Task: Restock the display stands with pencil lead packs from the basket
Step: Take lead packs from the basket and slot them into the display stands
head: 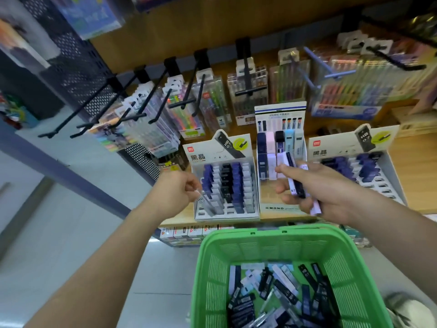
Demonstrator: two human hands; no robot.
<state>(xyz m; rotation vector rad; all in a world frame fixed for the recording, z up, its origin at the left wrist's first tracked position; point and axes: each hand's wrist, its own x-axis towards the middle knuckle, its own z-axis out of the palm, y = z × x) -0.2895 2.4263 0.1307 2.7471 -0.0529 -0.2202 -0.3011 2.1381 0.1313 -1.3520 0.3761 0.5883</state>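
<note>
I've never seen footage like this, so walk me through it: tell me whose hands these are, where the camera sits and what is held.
No machine here: a person wears one camera on the head, looking down at their own hands. The left hand pinches a grey lead pack over the left display stand. The right hand grips several packs in front of the middle stand. A third stand shares the wooden shelf. Below, the green basket holds more loose packs.
</note>
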